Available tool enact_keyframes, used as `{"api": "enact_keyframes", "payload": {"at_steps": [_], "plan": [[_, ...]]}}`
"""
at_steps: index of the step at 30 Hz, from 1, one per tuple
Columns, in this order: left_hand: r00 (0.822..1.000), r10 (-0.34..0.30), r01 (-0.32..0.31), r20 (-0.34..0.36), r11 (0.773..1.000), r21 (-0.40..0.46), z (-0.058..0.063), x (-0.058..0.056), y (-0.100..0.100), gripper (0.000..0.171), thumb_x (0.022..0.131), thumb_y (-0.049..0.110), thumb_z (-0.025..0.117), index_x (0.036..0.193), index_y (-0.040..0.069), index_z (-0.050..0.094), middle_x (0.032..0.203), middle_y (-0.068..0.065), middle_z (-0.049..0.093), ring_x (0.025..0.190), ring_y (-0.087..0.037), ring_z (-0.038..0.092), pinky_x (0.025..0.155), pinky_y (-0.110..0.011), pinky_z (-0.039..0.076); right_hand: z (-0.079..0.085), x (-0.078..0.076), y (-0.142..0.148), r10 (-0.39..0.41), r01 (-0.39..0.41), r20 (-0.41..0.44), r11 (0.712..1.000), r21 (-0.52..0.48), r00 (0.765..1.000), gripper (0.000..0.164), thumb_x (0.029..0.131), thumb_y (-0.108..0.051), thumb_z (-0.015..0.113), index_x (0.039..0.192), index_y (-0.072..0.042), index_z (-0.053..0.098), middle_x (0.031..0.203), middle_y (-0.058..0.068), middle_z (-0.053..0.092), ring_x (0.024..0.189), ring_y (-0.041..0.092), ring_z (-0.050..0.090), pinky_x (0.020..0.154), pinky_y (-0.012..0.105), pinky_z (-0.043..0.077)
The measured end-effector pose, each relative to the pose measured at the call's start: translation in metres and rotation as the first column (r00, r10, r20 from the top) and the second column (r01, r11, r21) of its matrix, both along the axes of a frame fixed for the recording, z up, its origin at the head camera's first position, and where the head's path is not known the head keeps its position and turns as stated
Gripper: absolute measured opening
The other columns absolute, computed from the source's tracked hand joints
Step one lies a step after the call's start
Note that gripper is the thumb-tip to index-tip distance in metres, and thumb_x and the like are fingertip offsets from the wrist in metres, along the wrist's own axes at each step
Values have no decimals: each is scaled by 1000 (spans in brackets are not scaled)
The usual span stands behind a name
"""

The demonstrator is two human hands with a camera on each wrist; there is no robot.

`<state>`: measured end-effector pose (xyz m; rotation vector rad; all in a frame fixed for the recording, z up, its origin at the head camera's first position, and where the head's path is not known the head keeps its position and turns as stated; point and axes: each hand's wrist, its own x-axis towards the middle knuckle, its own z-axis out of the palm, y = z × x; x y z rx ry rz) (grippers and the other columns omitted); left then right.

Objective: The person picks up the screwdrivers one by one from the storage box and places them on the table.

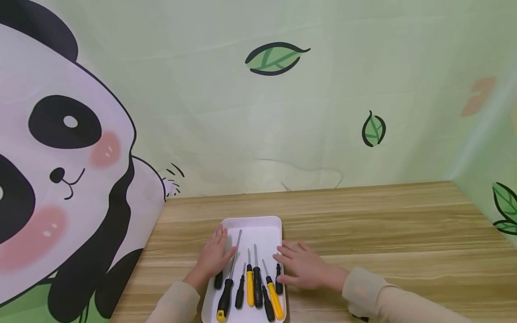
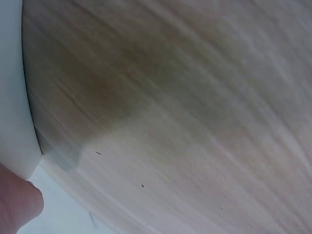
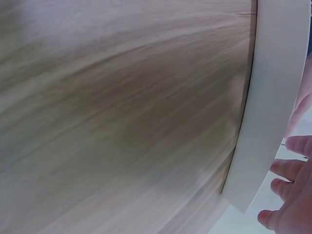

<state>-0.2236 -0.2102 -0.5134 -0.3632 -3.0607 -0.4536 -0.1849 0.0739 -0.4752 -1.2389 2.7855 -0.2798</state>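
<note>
Several screwdrivers [image 1: 250,285] lie in a white tray [image 1: 258,225] on the table [image 1: 383,233]. The left hand [image 1: 212,258], fingers straight, lies at the tray's left rim; the right hand [image 1: 303,268], fingers spread, at its right. Leftward, a cartoon panda [image 1: 97,193].

Screwdrivers [image 1: 250,287] in tray [image 1: 266,235] — tray on table [image 1: 383,233], backdrop [image 1: 315,112] behind

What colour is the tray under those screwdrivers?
The tray is white, clearest in the head view.

Soft light fills the head view; both wrist views are hazy, the tabletop [image 2: 146,97] broadly shadowed.
</note>
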Motion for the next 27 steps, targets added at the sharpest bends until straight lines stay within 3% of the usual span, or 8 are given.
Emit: {"api": "enact_keyframes", "payload": {"at_steps": [7,14,27], "plan": [[1000,-13,14,-14,1000,20,1,2,0,68,89,40,45,136,-6,25,146,-21,15,134,-34,18,107,-48,20,-5,-1,-5,4,-2,-41,999,50,999,57,88,-52,37,131,-15,43,138,9,39,131,27,28,104,56,20],[1000,-13,13,-18,1000,27,4,3,1,68,89,39,45,136,-6,25,146,-21,15,134,-34,18,107,-49,20,2,1,-12,11,-5,-69,996,86,998,55,87,-52,39,127,-15,47,129,7,49,126,26,35,103,54,23],[1000,-14,14,-23,999,31,3,2,1,67,89,38,45,136,-6,25,146,-21,16,134,-34,19,107,-47,20,-4,1,-17,94,-74,-192,991,109,977,45,86,-52,41,112,-19,57,106,2,58,110,23,47,98,50,32]]}}
